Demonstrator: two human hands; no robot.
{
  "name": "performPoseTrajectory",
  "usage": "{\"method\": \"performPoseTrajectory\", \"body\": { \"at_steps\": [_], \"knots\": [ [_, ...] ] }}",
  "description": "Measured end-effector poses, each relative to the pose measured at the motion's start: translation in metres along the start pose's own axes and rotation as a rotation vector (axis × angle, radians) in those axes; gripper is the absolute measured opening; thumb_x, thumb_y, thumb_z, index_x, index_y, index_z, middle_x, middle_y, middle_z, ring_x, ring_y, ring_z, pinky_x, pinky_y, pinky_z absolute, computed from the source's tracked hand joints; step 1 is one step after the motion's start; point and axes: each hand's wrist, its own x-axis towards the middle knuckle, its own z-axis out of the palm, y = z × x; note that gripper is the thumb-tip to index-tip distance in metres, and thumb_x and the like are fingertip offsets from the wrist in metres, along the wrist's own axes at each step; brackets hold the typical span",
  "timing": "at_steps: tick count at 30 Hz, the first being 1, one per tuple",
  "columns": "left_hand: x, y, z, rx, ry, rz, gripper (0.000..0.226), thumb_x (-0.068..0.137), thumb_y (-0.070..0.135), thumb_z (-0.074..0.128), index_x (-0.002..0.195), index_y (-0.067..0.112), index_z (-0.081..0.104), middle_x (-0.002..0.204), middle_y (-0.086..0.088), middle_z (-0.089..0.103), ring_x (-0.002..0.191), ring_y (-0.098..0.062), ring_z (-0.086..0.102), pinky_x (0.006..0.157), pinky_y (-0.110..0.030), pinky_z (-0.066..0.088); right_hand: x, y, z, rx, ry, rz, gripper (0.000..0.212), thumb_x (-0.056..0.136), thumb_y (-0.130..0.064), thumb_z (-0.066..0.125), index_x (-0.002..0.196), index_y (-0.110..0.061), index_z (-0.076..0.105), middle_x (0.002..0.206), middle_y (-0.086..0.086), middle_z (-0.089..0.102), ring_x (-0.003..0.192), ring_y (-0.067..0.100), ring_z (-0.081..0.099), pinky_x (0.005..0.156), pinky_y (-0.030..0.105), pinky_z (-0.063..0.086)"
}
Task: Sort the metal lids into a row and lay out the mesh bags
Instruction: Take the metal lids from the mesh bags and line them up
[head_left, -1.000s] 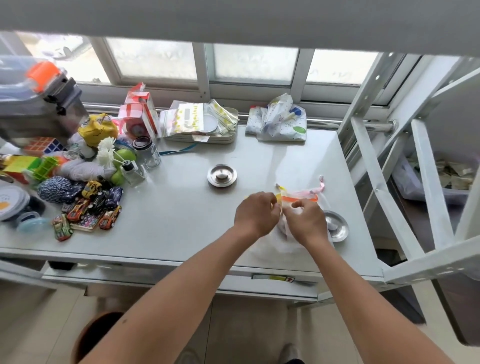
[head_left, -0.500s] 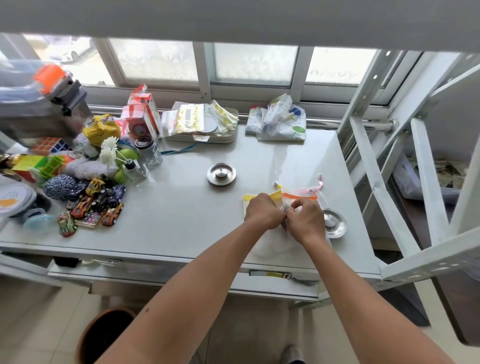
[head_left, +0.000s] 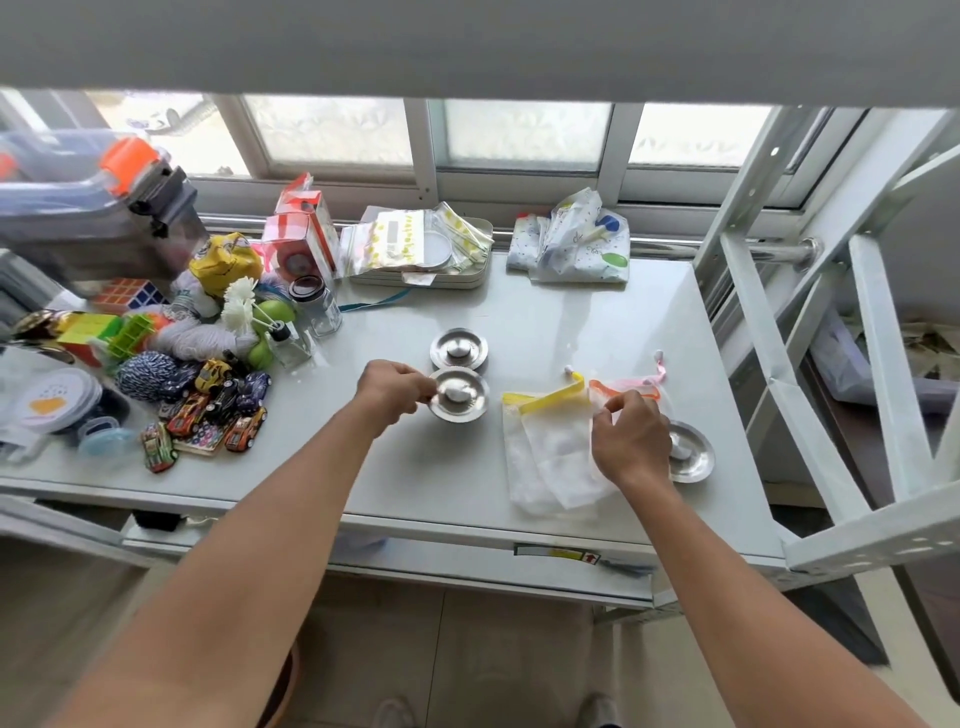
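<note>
Three round metal lids with knobs are on the white table (head_left: 519, 322). One lid (head_left: 459, 348) lies flat at the middle. A second lid (head_left: 459, 399) sits just in front of it, and my left hand (head_left: 395, 389) grips its left rim. A third lid (head_left: 688, 457) lies at the right, partly behind my right hand (head_left: 628, 439). White mesh bags overlap on the table: one with a yellow band (head_left: 550, 441), one with an orange band (head_left: 623, 388). My right hand pinches the orange-banded bag near its top edge.
Toy cars (head_left: 218, 410), yarn, a Rubik's cube (head_left: 130, 293), a glass jar (head_left: 317, 306) and boxes crowd the table's left side. A tray of zip bags (head_left: 421, 249) and a patterned bag (head_left: 571, 244) sit by the window. A white metal frame (head_left: 831, 364) stands at right.
My left hand left the bags and moved left carrying a second lid, now beside the middle lid. The yellow-banded bag now lies spread out. My right hand stays on the orange-banded bag.
</note>
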Motion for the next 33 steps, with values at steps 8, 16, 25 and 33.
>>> {"method": "performPoseTrajectory", "body": {
  "at_steps": [8, 16, 25, 33],
  "knots": [
    [0.008, -0.017, -0.001, 0.107, 0.063, 0.035, 0.005, 0.075, 0.007, 0.078, 0.077, 0.011, 0.075, 0.064, -0.008, 0.068, 0.053, -0.017, 0.061, 0.051, -0.020, 0.049, 0.005, 0.004, 0.003, -0.061, 0.042, -0.030, 0.021, 0.088, -0.027, 0.053, 0.097, -0.011, 0.063, 0.114, 0.016, 0.062, 0.116, 0.040, 0.047, 0.099, 0.045, 0.039],
    [0.013, -0.022, 0.008, 0.100, 0.103, 0.078, 0.010, 0.075, 0.008, 0.075, 0.072, 0.017, 0.073, 0.075, -0.009, 0.073, 0.065, -0.020, 0.068, 0.076, -0.031, 0.059, 0.009, 0.031, -0.026, -0.268, 0.256, 0.020, 0.038, 0.090, -0.031, 0.042, 0.110, -0.007, 0.064, 0.120, 0.020, 0.061, 0.113, 0.041, 0.046, 0.094, 0.046, 0.039],
    [0.008, -0.024, 0.009, 0.051, 0.160, 0.116, 0.015, 0.082, 0.031, 0.072, 0.072, 0.021, 0.072, 0.078, -0.004, 0.072, 0.084, -0.027, 0.072, 0.086, -0.038, 0.058, 0.013, 0.063, -0.057, -0.142, 0.058, 0.242, 0.030, 0.087, -0.024, 0.053, 0.106, -0.005, 0.064, 0.112, 0.020, 0.063, 0.103, 0.039, 0.057, 0.086, 0.042, 0.048],
    [0.000, -0.018, 0.014, 0.047, 0.138, 0.141, 0.019, 0.085, 0.032, 0.068, 0.070, 0.020, 0.070, 0.081, -0.009, 0.074, 0.086, -0.028, 0.071, 0.084, -0.035, 0.057, 0.014, 0.061, -0.069, -0.038, 0.090, 0.270, 0.028, 0.082, -0.004, 0.056, 0.107, 0.000, 0.068, 0.108, 0.021, 0.068, 0.099, 0.039, 0.062, 0.086, 0.041, 0.050]
  ]
}}
